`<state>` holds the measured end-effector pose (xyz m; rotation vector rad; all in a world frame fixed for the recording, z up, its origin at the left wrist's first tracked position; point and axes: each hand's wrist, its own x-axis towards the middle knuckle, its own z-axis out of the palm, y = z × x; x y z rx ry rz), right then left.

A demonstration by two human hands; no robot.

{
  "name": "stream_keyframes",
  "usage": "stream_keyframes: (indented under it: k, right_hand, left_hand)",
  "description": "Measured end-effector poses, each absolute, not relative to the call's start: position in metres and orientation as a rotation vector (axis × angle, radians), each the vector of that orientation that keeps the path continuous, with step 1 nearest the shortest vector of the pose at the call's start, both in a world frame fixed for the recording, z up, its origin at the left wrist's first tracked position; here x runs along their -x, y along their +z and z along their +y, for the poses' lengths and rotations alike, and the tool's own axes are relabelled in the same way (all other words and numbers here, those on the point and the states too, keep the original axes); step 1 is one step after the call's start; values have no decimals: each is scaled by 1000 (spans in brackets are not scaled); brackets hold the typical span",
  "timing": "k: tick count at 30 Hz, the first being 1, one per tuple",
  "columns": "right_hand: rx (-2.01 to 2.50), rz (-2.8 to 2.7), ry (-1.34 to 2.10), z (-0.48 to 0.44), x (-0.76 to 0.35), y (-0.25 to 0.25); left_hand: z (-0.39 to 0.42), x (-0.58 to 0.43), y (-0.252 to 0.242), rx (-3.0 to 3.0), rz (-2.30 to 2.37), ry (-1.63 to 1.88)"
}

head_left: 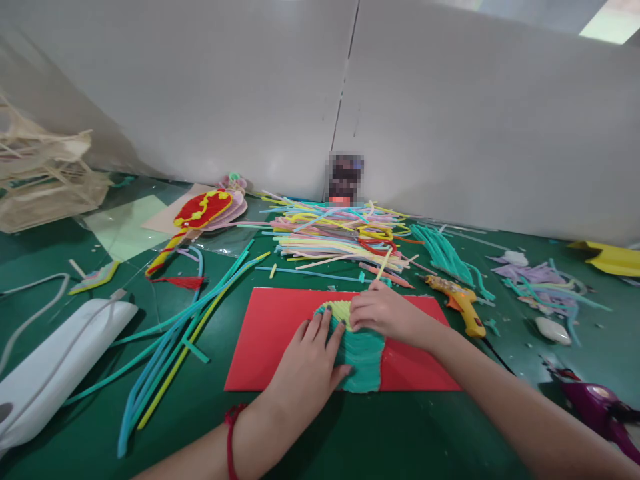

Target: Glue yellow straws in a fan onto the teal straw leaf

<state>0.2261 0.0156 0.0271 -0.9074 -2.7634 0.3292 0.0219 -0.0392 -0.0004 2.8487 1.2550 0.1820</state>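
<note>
Here's the left hand (310, 353), flat and fingers fanned well apart, palm side down, spread across the left side of the teal panel (363, 363). Its fingertips reach the upper edge, the thumb lying lower down on the teal, nothing gripped in it. And over on the other side, the right hand (383, 313): fingers drawn together, thumb and forefinger closed in a pinch right at the yellow patch (340, 311) topping that panel, with a pale yellow strip (384, 265) poking up from the grip; the exact pinch point is hidden by the fingers. The panel sits around the middle of the red card (270, 333), its bottom edge by the card's near edge, all on the green worktop (400, 440). Just beyond, the bundle of coloured strips (320, 247); to the right, the yellow glue gun (465, 310), close to the card.
</note>
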Motion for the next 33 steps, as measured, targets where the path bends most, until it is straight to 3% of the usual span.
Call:
stream_keyframes:
  k: [9, 19, 33]
  right_hand:
    - [972, -2719, 427, 14, -228, 32]
    - [1411, -2214, 187, -43, -257, 20]
    - [1459, -2257, -111, -38, -247, -7]
  left_hand:
    - [-40, -22, 2, -2864, 1266, 162]
    - [-38, -20, -2, -2853, 1261, 168]
    - [-41, -16, -3, -2926, 1213, 217]
